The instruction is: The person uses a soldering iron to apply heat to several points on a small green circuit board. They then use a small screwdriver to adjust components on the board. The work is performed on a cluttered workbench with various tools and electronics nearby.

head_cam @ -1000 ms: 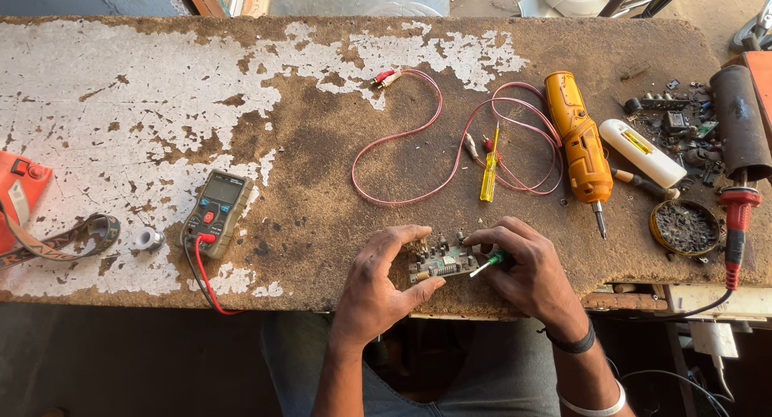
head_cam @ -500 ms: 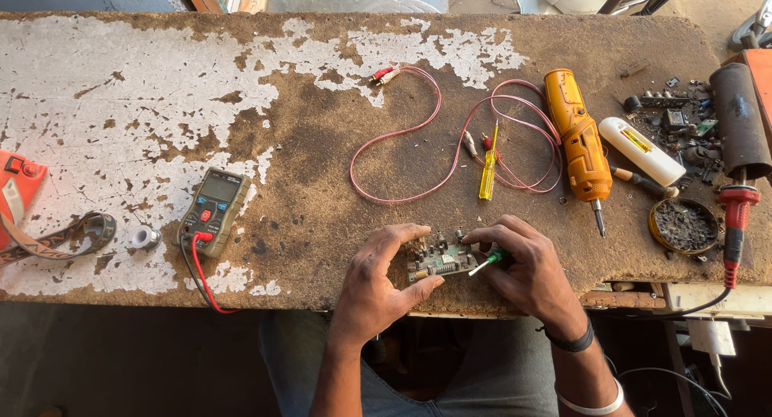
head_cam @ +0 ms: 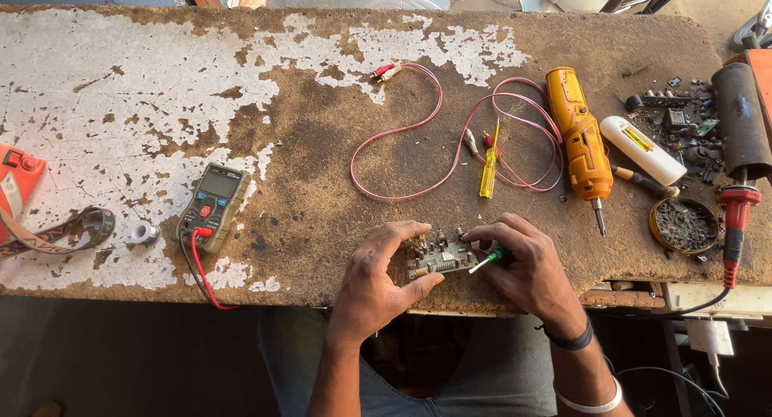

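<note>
A small green circuit board (head_cam: 441, 259) with several components lies near the front edge of a worn wooden bench (head_cam: 305, 143). My left hand (head_cam: 378, 280) grips the board's left end between thumb and fingers. My right hand (head_cam: 527, 268) rests at the board's right end and holds a small green-handled tool (head_cam: 486, 258) whose light tip points at the board. Both wrists come up from below the bench edge.
A grey multimeter (head_cam: 213, 206) with red and black leads lies at the left, next to a small tape roll (head_cam: 145, 233) and a strap (head_cam: 56, 234). Behind the board lie a red cable loop (head_cam: 418, 135), a yellow screwdriver (head_cam: 488, 161), an orange electric screwdriver (head_cam: 581, 143), a white tube (head_cam: 643, 150), a tin of debris (head_cam: 682, 224) and a soldering iron (head_cam: 736, 216).
Both hands stay on the board; the fingers shift only slightly. Nothing else on the bench has moved.
</note>
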